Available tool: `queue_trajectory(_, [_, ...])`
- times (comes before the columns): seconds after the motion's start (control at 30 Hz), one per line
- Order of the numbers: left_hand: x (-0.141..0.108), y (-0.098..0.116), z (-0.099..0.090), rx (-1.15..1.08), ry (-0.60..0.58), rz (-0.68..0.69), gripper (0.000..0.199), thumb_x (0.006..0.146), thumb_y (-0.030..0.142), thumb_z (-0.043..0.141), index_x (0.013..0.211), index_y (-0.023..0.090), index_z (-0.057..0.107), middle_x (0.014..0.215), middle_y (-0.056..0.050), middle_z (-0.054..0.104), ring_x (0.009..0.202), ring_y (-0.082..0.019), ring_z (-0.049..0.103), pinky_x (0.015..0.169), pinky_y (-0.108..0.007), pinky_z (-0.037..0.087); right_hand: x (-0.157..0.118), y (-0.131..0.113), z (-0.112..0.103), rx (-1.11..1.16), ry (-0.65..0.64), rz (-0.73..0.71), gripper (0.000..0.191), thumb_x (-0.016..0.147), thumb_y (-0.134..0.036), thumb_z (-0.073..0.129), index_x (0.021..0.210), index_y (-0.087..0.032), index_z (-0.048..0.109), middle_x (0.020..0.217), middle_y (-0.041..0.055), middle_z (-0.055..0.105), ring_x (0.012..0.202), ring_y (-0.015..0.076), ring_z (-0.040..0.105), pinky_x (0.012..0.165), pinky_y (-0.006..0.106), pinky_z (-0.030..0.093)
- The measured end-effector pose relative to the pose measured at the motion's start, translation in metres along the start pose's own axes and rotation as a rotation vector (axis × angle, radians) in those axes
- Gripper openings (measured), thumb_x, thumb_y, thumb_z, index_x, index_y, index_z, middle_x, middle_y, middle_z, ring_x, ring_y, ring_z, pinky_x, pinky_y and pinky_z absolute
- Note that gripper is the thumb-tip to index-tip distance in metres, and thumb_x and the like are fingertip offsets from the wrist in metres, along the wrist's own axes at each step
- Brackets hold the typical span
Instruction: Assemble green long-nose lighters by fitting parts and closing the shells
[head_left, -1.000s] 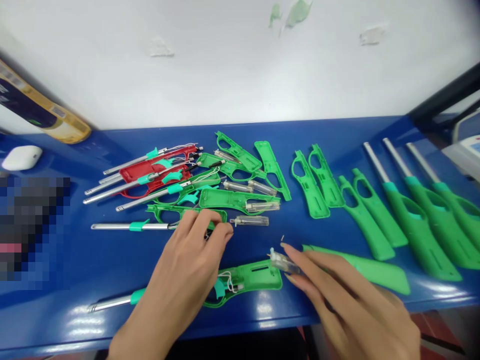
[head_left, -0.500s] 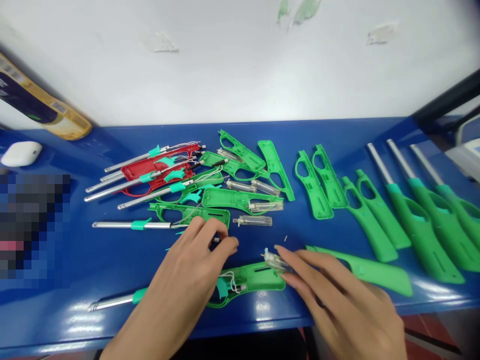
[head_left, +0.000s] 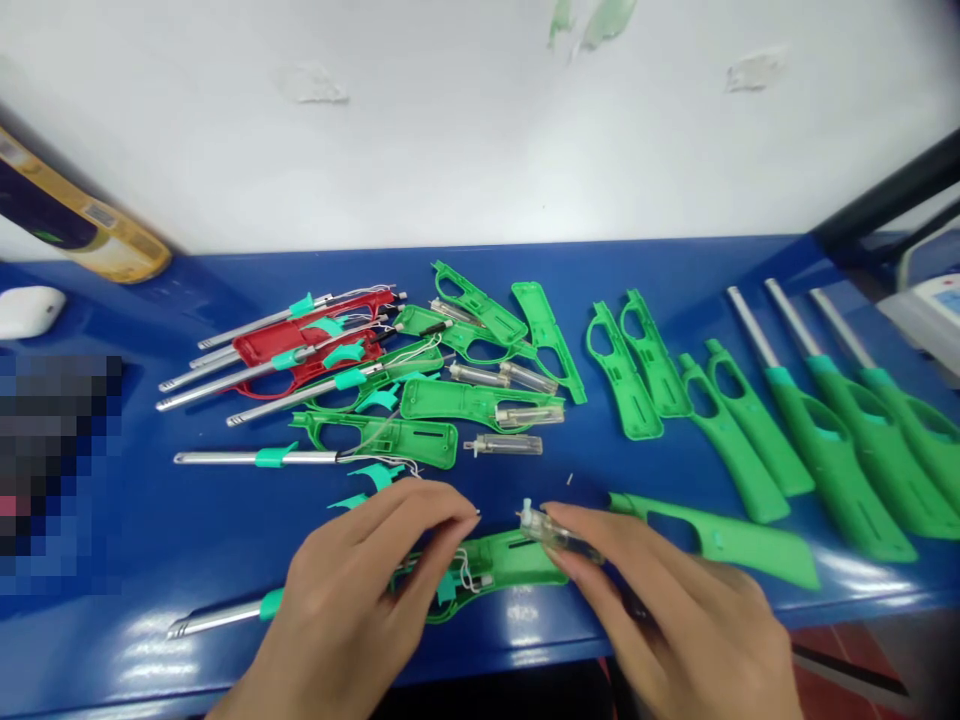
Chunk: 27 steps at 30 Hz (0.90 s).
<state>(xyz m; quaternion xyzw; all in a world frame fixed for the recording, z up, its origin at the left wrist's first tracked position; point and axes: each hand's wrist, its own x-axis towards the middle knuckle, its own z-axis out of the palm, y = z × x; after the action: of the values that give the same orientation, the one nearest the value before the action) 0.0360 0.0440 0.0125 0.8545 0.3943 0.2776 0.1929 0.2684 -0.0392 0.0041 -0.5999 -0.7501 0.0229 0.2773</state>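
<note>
My left hand (head_left: pixel 375 580) is pinched above the near green half shell (head_left: pixel 525 560), with a tiny pale tip showing at its fingertips; the rest of that item is hidden. Between the thumb and fingers of my right hand (head_left: pixel 667 600) is a clear fuel tank (head_left: pixel 559 533), its nozzle end pointing left. White wires and a teal trigger (head_left: pixel 448 590) lie in the near shell, and a metal tube (head_left: pixel 217 618) extends from its left side. Right of my fingers rests another green half shell (head_left: pixel 757 550).
Red shells (head_left: pixel 274 343), green shells, metal tubes and clear tanks (head_left: pixel 508 444) lie behind my hands. Several closed green lighters (head_left: pixel 847 460) are at right. A yellow bottle (head_left: pixel 124 245), a white case (head_left: pixel 30 312) and a blurred dark object (head_left: pixel 52 440) are at left.
My left hand has turned and its fingertips have closed into a pinch nearer the tank. My right hand still holds the tank, shifted slightly. The view has moved a little.
</note>
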Motion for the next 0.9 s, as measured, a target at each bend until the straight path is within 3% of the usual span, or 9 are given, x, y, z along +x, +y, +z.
queue_trajectory(0.23, [-0.007,-0.003,-0.014,-0.227,0.181,-0.325,0.011,0.099,0.027,0.072,0.098,0.037,0.076,0.095,0.015,0.079,0.083,-0.003,0.075,0.081,-0.004,0.057,0.013,-0.012,0.003,-0.015,0.01,-0.022,0.022,0.115,-0.031,0.052,0.125,-0.026,0.071,0.109,-0.0068,0.084,0.086,0.0092,0.082,0.06,0.025,0.054])
queue_trajectory(0.33, [-0.005,-0.003,-0.015,-0.364,0.176,-0.388,0.011,0.098,0.026,0.071,0.096,0.036,0.076,0.092,0.012,0.077,0.076,-0.004,0.075,0.07,-0.004,0.058,0.017,-0.016,0.008,0.014,0.005,-0.012,0.022,0.114,-0.032,0.055,0.128,-0.027,0.072,0.11,-0.0071,0.083,0.084,0.009,0.082,0.062,0.024,0.055])
queue_trajectory(0.43, [-0.007,-0.002,-0.016,-0.483,0.12,-0.385,0.015,0.101,0.021,0.066,0.097,0.033,0.074,0.089,0.01,0.076,0.065,-0.004,0.072,0.061,-0.006,0.058,0.022,-0.02,0.013,0.032,0.004,-0.028,0.023,0.113,-0.03,0.057,0.132,-0.025,0.07,0.11,-0.0057,0.082,0.085,0.009,0.081,0.065,0.024,0.056])
queue_trajectory(0.57, [-0.015,-0.003,-0.016,-0.526,0.093,-0.378,0.02,0.104,0.016,0.059,0.103,0.033,0.07,0.099,0.009,0.074,0.072,-0.003,0.073,0.067,-0.006,0.059,0.026,-0.027,0.015,0.03,0.003,-0.069,0.023,0.113,-0.028,0.058,0.131,-0.022,0.069,0.108,-0.004,0.083,0.085,0.0088,0.081,0.069,0.024,0.055])
queue_trajectory(0.9, [-0.023,-0.016,-0.013,-0.319,0.189,-0.283,0.03,0.108,0.011,0.055,0.115,0.034,0.074,0.108,0.007,0.071,0.079,0.0,0.073,0.073,-0.004,0.057,0.032,-0.039,0.012,0.004,-0.033,-0.045,0.019,0.111,-0.027,0.061,0.129,-0.025,0.069,0.108,-0.0063,0.084,0.089,0.0069,0.082,0.076,0.02,0.054])
